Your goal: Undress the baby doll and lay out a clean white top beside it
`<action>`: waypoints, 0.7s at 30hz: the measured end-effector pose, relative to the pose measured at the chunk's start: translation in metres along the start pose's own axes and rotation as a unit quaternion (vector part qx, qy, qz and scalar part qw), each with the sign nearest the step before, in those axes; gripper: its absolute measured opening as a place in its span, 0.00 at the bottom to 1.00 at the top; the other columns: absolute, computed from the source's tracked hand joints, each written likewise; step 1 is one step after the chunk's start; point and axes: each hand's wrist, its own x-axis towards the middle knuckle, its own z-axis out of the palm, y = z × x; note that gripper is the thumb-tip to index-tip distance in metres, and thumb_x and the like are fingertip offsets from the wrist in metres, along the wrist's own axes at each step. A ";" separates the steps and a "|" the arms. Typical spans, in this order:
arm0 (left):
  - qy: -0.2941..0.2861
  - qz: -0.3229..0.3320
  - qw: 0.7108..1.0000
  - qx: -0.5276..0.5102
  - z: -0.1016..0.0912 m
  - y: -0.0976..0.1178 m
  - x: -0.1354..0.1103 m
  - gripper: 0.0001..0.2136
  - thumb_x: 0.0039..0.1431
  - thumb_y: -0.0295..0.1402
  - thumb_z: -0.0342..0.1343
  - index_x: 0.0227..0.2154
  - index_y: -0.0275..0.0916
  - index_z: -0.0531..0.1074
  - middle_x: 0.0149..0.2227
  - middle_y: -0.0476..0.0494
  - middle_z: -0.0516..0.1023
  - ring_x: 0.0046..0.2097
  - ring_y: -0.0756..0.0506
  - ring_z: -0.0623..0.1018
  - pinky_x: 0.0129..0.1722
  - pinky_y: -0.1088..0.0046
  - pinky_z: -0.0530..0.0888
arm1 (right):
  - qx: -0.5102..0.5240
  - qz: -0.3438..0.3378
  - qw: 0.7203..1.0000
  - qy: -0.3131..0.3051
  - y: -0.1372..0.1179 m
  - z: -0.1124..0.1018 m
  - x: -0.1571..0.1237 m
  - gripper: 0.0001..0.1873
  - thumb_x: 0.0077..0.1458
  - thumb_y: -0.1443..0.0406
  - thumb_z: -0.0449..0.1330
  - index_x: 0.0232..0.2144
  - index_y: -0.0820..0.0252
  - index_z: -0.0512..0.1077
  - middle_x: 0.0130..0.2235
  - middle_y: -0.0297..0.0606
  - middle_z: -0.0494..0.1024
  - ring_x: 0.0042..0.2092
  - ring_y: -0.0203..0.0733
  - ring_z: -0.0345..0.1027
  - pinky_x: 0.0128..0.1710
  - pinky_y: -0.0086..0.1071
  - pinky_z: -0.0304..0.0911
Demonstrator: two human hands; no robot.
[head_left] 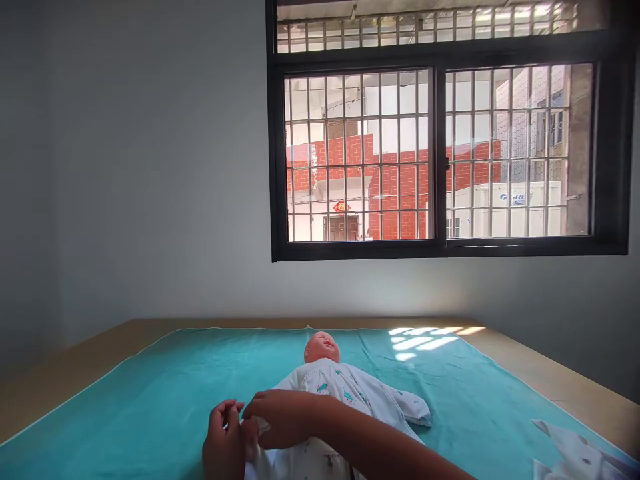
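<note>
A baby doll [321, 347] lies on its back, its head toward the window. It wears a white garment [327, 377] with small green prints. My right hand [283, 417] reaches across the doll's body, with its curled fingers at the cuff of the sleeve on the left side. Close beside it, my left hand [223, 437] is closed, fingers bent upward. Between my hands shows the doll's small hand [250, 430], partly covered; what my left fingertips hold is hidden. The other sleeve [413, 407] lies stretched out to the right.
A teal cloth [150, 400] covers most of the wooden table [530, 373]. At the lower right lies a crumpled white printed cloth [575, 453]. Behind the table stand a grey wall [165, 167] and a black-framed window [440, 153] with metal bars. Sunlight patches fall on the teal cloth.
</note>
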 end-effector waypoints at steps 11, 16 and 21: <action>-0.027 0.121 0.988 0.093 0.006 0.012 -0.015 0.18 0.56 0.44 0.39 0.40 0.41 0.68 0.47 0.37 0.78 0.49 0.38 0.78 0.46 0.62 0.75 | 0.041 0.441 0.840 0.313 0.134 0.026 -0.240 0.15 0.60 0.65 0.47 0.38 0.65 0.72 0.43 0.49 0.75 0.48 0.48 0.68 0.50 0.40 0.62; -0.052 0.272 0.948 0.156 0.020 0.014 -0.022 0.22 0.57 0.47 0.39 0.42 0.40 0.71 0.49 0.37 0.76 0.53 0.38 0.74 0.54 0.59 0.72 | -0.018 0.501 0.813 0.295 0.141 0.046 -0.270 0.17 0.63 0.63 0.47 0.30 0.63 0.73 0.38 0.47 0.76 0.44 0.49 0.68 0.48 0.39 0.61; -0.195 0.344 0.886 0.243 0.071 0.088 -0.072 0.20 0.60 0.45 0.41 0.42 0.42 0.73 0.50 0.41 0.77 0.53 0.40 0.74 0.56 0.60 0.69 | -0.053 0.540 0.792 0.279 0.139 0.046 -0.264 0.17 0.64 0.61 0.47 0.34 0.61 0.74 0.40 0.47 0.77 0.42 0.49 0.72 0.41 0.38 0.63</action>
